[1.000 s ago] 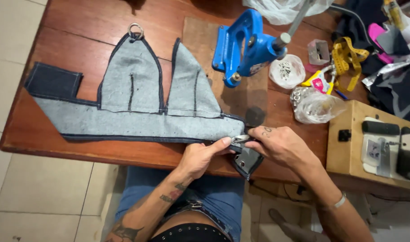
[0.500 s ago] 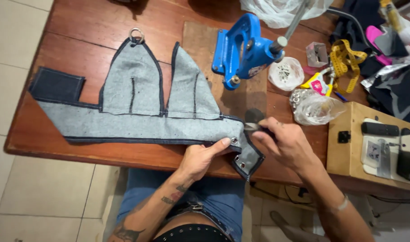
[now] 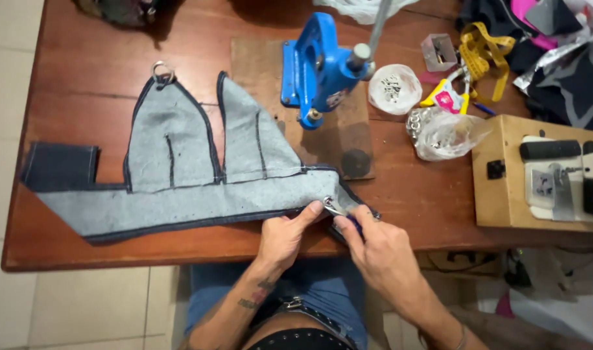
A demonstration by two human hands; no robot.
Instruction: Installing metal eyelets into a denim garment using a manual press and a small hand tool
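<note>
A grey denim piece [image 3: 179, 188] lies flat on the wooden table [image 3: 89, 71]. The left hand [image 3: 284, 234] presses its right end, fingers curled close. The right hand [image 3: 379, 247] pinches a small metal tool [image 3: 333, 209] beside a rivet [image 3: 327, 201].

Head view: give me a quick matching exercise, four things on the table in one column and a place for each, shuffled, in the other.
Things:
1. blue press
2. metal ring
3. yellow tape measure
4. left hand

Places:
A. at the tip of the grey denim piece's left peak
B. on the near edge of the denim, beside a small eyelet
C. on a wooden board at the middle of the table
D. at the far right of the table, among the clutter

Pairs: 1-C, 2-A, 3-D, 4-B
</note>
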